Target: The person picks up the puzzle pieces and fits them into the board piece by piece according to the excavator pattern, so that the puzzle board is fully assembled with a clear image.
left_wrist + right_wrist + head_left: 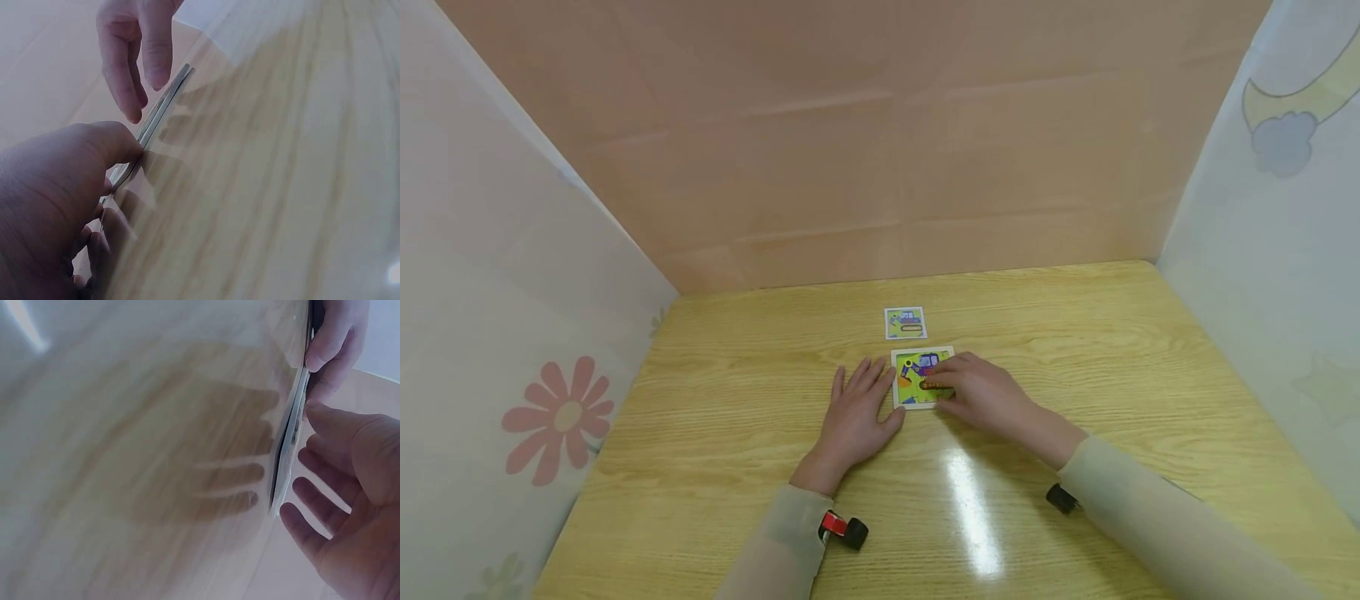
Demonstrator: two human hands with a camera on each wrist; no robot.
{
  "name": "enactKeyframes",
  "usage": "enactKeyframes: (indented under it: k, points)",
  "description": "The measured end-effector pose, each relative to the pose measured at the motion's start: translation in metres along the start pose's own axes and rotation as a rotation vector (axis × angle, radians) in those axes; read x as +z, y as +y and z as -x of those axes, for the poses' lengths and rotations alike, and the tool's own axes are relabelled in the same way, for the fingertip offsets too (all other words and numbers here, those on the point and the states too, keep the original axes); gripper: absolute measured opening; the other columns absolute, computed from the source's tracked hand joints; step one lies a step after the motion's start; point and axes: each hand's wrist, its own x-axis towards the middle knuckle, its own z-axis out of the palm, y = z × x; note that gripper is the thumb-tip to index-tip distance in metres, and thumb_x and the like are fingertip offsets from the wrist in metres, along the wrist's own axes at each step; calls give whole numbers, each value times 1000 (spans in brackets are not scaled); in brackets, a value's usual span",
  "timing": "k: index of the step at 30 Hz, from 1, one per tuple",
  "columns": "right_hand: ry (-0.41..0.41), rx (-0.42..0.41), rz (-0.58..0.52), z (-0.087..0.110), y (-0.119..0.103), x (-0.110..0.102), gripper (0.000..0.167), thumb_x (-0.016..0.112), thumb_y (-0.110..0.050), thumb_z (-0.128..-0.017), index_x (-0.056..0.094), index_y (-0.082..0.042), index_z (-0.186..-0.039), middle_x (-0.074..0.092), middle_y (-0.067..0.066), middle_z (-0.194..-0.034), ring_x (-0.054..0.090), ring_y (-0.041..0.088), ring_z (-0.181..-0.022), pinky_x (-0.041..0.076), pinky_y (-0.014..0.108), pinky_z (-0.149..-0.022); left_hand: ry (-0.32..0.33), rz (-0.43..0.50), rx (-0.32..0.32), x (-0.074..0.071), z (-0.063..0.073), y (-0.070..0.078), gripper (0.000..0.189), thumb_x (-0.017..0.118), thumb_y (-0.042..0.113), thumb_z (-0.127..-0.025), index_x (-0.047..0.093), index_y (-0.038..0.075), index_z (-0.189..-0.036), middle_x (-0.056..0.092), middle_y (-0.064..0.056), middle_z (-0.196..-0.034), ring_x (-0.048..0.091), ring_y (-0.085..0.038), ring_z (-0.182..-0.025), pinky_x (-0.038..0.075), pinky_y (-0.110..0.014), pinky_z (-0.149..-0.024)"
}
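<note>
A square picture puzzle (907,392) in a pale frame lies on the table, showing a purple and orange digger on green. My left hand (854,419) rests beside it, fingers extended along its left edge and thumb by the near-left corner. In the left wrist view the left thumb (115,142) touches the frame's edge. Over the puzzle's right part reaches my right hand (988,393), covering that side. The right wrist view shows the right fingers (326,512) spread and slightly bent by the puzzle's edge, with nothing seen held. Whether its hidden fingertips press a piece cannot be told.
A small picture card (906,322) with a similar digger lies just beyond the puzzle. The wood-grain table (715,417) meets a pinkish-brown cloth wall (895,167) at the back. White printed walls (475,250) stand at both sides.
</note>
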Motion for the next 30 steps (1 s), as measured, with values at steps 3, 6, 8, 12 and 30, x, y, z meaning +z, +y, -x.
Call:
enactKeyframes:
  k: [3, 6, 8, 12, 30]
  points:
    - [6, -57, 2, 7, 2, -3, 42, 90, -20, -95, 80, -7, -133, 73, 8, -142, 65, 35, -134, 53, 55, -114, -2, -5, -4, 0, 0, 0, 68, 64, 44, -107, 51, 14, -167, 35, -6, -178, 22, -31, -168, 0, -59, -135]
    - [21, -132, 23, 12, 4, -4, 46, 90, -19, -94, 78, -5, -136, 72, 9, -145, 65, 38, -135, 51, 58, -115, -5, -6, -11, 0, 0, -1, 69, 64, 45, -107, 51, 14, -167, 35, -5, -179, 22, -31, -168, -1, -58, -135]
    - [18, -166, 25, 16, 5, -4, 50, 90, -21, -94, 76, -4, -139, 71, 10, -146, 64, 39, -137, 51, 58, -116, -8, -3, -16, 0, 0, -1, 69, 64, 45, -107, 50, 14, -167, 35, -5, -179, 21, -30, -168, -2, -58, -135]
    - [-17, -197, 35, 20, 6, -4, 55, 88, -26, -97, 72, -4, -145, 69, 9, -150, 59, 39, -143, 46, 58, -120, -9, 2, -19, -1, 1, -1, 69, 64, 46, -107, 51, 14, -167, 35, -5, -179, 21, -30, -168, -2, -58, -135]
    - [-29, -270, 96, 19, 8, -6, 42, 84, -24, -101, 77, -7, -138, 71, 8, -148, 56, 36, -146, 45, 56, -122, -9, -10, -10, 0, 0, -2, 69, 62, 48, -107, 51, 15, -167, 34, -5, -179, 21, -30, -168, -1, -58, -135]
